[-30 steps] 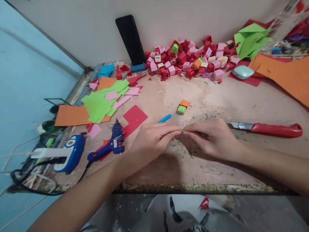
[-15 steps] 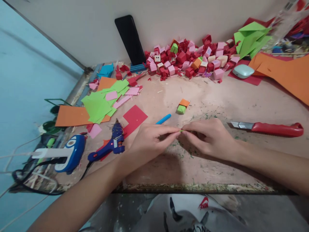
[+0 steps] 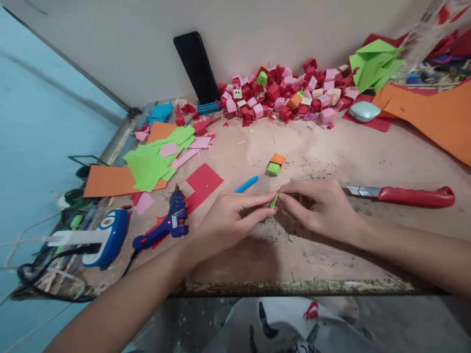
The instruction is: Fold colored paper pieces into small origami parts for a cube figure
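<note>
A small folded piece of green paper (image 3: 274, 200) is pinched between the fingertips of my left hand (image 3: 239, 213) and my right hand (image 3: 318, 206), low over the table. Its edges show as a narrow V; the rest is hidden by my fingers. Just beyond my fingertips sits a little paper cube (image 3: 274, 169), green with an orange flap on top. A blue pen-like stick (image 3: 246, 184) lies behind my left hand. To the right of my right hand rests a red-handled utility knife (image 3: 415, 196), its blade towards the hand.
A purple-blue glue gun (image 3: 172, 220) stands left of my left hand, near a blue-and-white plug adapter (image 3: 110, 240). Green paper sheets (image 3: 149, 166) and a red sheet (image 3: 206, 184) lie behind. Many paper cubes (image 3: 274, 93) are heaped at the wall beside a phone (image 3: 196, 66).
The green paper between my fingertips has opened into a narrow V, and more of it shows. My left thumb and forefinger are slightly further apart. The whole view has shifted slightly.
</note>
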The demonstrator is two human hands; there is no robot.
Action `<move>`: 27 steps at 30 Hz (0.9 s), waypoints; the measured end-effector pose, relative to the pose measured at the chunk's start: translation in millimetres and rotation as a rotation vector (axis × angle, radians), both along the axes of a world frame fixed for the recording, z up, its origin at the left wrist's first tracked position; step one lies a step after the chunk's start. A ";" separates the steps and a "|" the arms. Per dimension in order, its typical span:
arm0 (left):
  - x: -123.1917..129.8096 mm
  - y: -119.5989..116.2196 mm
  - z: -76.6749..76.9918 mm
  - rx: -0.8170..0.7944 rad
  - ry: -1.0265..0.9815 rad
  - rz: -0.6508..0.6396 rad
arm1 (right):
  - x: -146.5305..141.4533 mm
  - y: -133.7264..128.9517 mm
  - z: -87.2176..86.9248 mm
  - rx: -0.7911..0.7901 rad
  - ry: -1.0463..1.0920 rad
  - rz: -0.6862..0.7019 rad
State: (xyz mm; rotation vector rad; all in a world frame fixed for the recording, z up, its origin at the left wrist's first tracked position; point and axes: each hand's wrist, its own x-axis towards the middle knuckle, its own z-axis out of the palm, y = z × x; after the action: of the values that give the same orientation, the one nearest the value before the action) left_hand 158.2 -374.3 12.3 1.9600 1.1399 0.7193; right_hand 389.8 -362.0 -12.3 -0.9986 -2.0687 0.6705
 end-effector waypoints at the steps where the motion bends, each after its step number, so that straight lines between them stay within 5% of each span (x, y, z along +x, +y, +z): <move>1: -0.1 0.3 -0.6 0.009 -0.015 0.008 | 0.1 -0.2 -0.7 0.009 0.001 0.003; 11: -3.1 -1.8 -8.3 0.467 0.082 -0.155 | -0.9 -2.3 0.7 0.010 0.007 -0.016; 21: -0.5 -4.0 6.2 0.146 -0.028 0.051 | 3.8 1.1 -4.1 0.039 0.033 0.122; 27: -1.2 2.7 6.2 -0.074 -0.173 0.037 | 2.8 0.9 -5.9 0.152 0.026 0.192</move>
State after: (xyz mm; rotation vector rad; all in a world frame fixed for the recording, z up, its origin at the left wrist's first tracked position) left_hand 156.9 -371.6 18.5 1.7822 1.0841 0.8373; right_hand 392.6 -361.1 -18.2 -0.7089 -2.1749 0.6081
